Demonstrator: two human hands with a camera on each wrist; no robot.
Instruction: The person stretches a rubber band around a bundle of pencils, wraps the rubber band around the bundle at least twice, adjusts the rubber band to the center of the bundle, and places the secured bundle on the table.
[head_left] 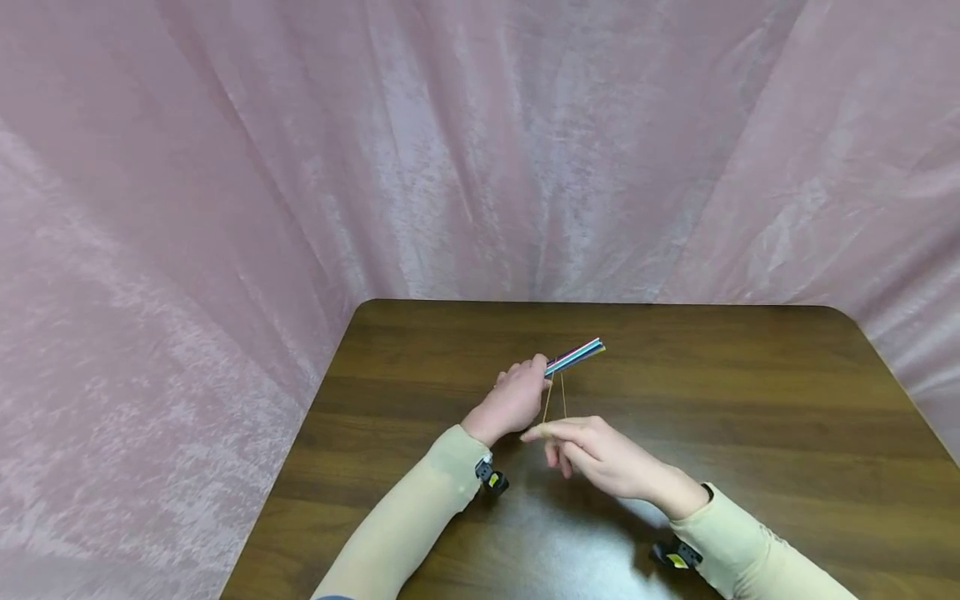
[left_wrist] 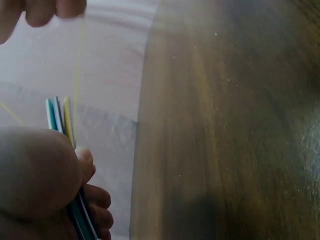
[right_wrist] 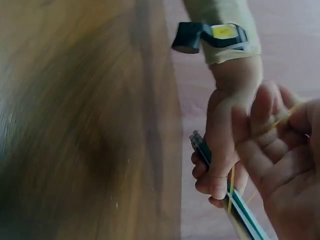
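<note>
My left hand [head_left: 517,396] grips a bundle of thin coloured sticks [head_left: 576,357], in teal, white, yellow and dark tones. Their far ends stick out past the thumb side, up and to the right. A yellow rubber band [head_left: 564,396] loops round the bundle and stretches down in two strands to my right hand [head_left: 607,458]. In the right wrist view, the band's near end crosses the bent fingers [right_wrist: 275,147] of the right hand, which hold it taut. The left wrist view has the sticks [left_wrist: 67,112] between thumb and palm, partly hidden by the hand.
Beneath both hands spreads a brown wooden table [head_left: 750,392] with rounded back corners. A pink velvet curtain [head_left: 480,150] hangs behind it and along the left side. Each sleeve carries a small black wrist camera [head_left: 491,477].
</note>
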